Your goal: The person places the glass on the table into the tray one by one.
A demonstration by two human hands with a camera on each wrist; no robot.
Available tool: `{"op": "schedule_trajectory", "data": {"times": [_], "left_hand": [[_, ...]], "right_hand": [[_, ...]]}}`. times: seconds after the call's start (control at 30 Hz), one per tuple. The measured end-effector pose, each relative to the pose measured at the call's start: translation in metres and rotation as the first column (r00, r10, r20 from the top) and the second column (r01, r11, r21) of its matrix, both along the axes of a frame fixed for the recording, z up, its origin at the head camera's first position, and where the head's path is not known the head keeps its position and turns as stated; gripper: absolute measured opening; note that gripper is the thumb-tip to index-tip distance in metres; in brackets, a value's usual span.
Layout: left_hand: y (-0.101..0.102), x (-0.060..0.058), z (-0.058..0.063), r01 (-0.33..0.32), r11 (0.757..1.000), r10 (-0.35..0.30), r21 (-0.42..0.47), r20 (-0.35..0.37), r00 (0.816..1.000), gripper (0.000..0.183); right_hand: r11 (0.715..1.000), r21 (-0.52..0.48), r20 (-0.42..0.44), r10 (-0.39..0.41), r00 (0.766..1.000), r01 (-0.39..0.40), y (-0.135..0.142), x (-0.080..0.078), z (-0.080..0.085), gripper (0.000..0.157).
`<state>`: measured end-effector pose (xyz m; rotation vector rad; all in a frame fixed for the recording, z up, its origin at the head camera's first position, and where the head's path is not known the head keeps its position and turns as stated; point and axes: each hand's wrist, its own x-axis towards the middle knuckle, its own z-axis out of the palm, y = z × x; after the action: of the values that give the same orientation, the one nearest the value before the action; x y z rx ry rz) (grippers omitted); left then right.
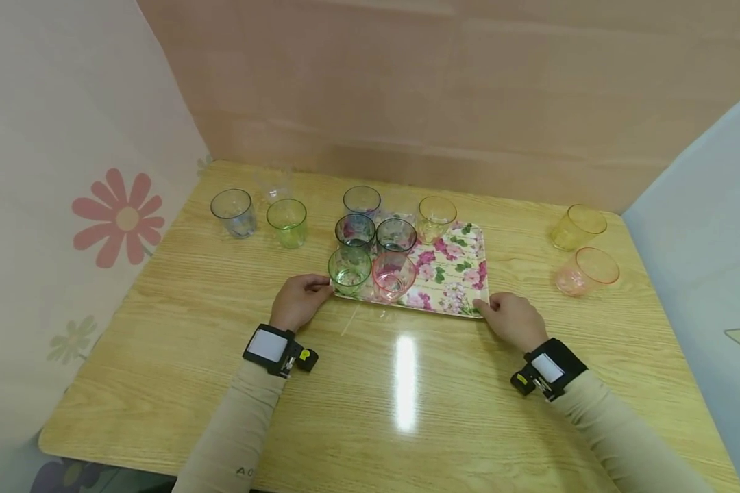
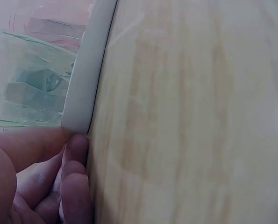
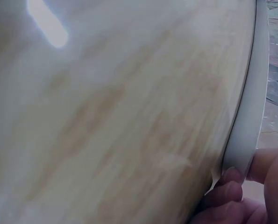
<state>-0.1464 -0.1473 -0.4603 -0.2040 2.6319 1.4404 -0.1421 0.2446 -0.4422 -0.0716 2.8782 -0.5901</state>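
A rectangular tray point(image 1: 450, 281) with a pink floral print lies on the wooden table. My left hand point(image 1: 297, 301) pinches its front left corner, thumb and fingers at the pale rim in the left wrist view. At the front right corner, my right hand point(image 1: 516, 320) grips the rim point(image 3: 249, 126) the same way. Tumblers crowd the tray's left half: a green glass point(image 1: 349, 270) closest to my left hand, a pink glass point(image 1: 394, 276) beside it, two dark-tinted glasses behind, and a bluish glass point(image 1: 362, 200) at the back. A yellow glass point(image 1: 436, 220) stands near the back middle.
Left of the tray stand a blue-grey glass point(image 1: 234, 213), a light green glass point(image 1: 287, 224) and a clear glass point(image 1: 274, 183). On the right, a yellow glass point(image 1: 578, 227) and a pink-orange glass point(image 1: 586, 272) stand near the table's edge. Walls enclose the back and sides.
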Motion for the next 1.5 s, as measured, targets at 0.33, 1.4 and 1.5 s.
{"op": "schedule_trajectory", "data": {"times": [0.33,1.4,1.5], "left_hand": [[0.000,-0.002,-0.001,-0.051,0.992,0.052,0.117,-0.004,0.999,0.027],[-0.044,-0.101,0.034,-0.237,0.967,0.247,0.092,-0.553,0.796,0.092],[-0.044,-0.101,0.032,-0.284,0.957,0.272,0.063,-0.538,0.798,0.096]], "right_hand": [[1.000,-0.004,-0.033,0.004,0.999,-0.004,0.003,0.002,-0.001,0.050],[0.999,-0.022,-0.053,0.026,0.998,-0.028,0.002,-0.001,-0.006,0.051],[0.999,-0.023,-0.058,0.028,0.998,-0.030,0.002,-0.002,-0.007,0.051]]}}
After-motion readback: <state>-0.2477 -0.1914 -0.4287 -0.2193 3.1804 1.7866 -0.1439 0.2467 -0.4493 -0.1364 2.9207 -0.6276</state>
